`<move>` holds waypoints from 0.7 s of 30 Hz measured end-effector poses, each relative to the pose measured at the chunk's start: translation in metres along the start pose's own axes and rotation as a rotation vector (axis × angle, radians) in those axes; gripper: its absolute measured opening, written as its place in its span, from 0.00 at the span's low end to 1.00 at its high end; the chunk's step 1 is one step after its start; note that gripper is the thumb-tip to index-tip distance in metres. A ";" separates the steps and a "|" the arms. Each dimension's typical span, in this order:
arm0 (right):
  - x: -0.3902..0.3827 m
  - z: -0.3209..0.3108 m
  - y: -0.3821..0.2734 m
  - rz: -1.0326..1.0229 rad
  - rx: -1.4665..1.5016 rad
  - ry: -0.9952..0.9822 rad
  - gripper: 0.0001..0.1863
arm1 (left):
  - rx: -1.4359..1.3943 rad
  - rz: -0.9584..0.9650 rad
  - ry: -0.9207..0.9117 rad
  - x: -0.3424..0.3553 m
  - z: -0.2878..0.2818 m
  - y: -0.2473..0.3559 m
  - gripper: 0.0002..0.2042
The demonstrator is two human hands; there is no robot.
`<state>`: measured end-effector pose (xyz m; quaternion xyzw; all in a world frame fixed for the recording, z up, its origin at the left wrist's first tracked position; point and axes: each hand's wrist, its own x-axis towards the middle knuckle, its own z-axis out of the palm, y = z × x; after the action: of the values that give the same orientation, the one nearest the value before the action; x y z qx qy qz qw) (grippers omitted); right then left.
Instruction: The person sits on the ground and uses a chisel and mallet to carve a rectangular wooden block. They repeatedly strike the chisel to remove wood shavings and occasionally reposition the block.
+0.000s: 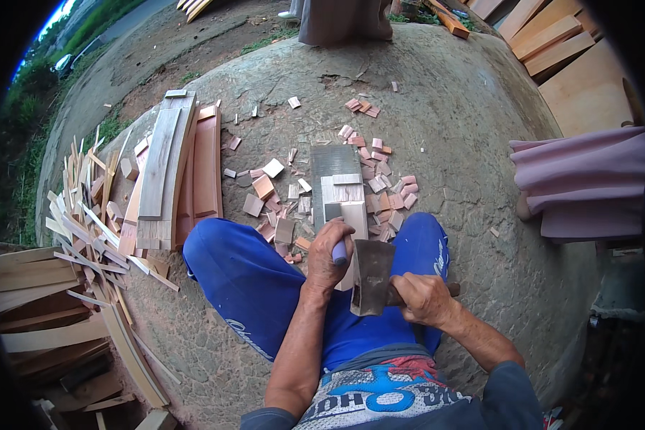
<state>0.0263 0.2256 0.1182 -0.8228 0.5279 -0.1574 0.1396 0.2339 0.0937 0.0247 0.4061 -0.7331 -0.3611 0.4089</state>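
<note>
My left hand [322, 261] is closed around a chisel [340, 251] with a pale purple handle. The chisel's flat grey blade rests on a light wooden piece [355, 223] between my knees. That piece lies over a darker grey board [328, 159], and a raised wooden block [347, 179] shows just beyond the blade. My right hand [424, 299] grips the wooden handle of an axe [372, 279]. Its dark, heavy metal head is beside the chisel handle, over my lap; whether they touch I cannot tell.
Cut wood chips [264, 188] lie on both sides of the board, on uneven rock [473, 143]. Shaped planks [166, 165] lean by my left knee, near a scrap pile [93, 208]. Grey cloth [344, 21] hangs ahead, pink cloth [580, 183] at right. Boards [552, 43] stand far right.
</note>
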 end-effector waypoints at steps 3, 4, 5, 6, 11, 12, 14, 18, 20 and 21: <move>0.001 0.002 0.003 -0.007 0.025 0.012 0.25 | 0.009 0.009 -0.011 0.002 -0.001 -0.001 0.11; 0.003 0.001 0.003 -0.025 0.025 0.024 0.25 | 0.006 0.007 -0.014 0.002 -0.002 -0.002 0.11; 0.007 -0.001 0.003 -0.040 0.023 0.034 0.25 | -0.001 0.005 -0.024 0.003 -0.002 0.000 0.11; 0.013 -0.004 0.001 -0.056 0.021 0.044 0.24 | -0.008 0.002 -0.035 0.004 -0.004 0.001 0.11; 0.041 -0.019 -0.009 -0.307 -0.048 0.221 0.14 | -0.068 -0.027 0.000 0.006 -0.002 0.008 0.13; 0.046 -0.020 -0.008 -0.361 -0.081 0.245 0.12 | -0.052 -0.016 0.006 0.007 -0.001 0.007 0.11; 0.054 -0.005 0.008 -0.190 -0.230 0.078 0.09 | -0.552 -0.352 -0.075 0.003 0.004 0.000 0.09; 0.045 0.003 0.010 -0.045 -0.096 -0.027 0.13 | -0.791 -0.491 0.051 0.001 -0.002 -0.005 0.10; 0.032 0.002 0.005 0.013 -0.016 0.036 0.16 | -0.106 0.046 0.126 0.013 -0.005 -0.016 0.09; 0.021 0.001 0.004 0.056 0.024 0.073 0.18 | -0.267 -0.211 0.226 0.024 -0.010 0.010 0.10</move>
<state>0.0315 0.2044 0.1179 -0.7997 0.5534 -0.1898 0.1345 0.2323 0.0749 0.0448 0.4609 -0.5814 -0.4481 0.4988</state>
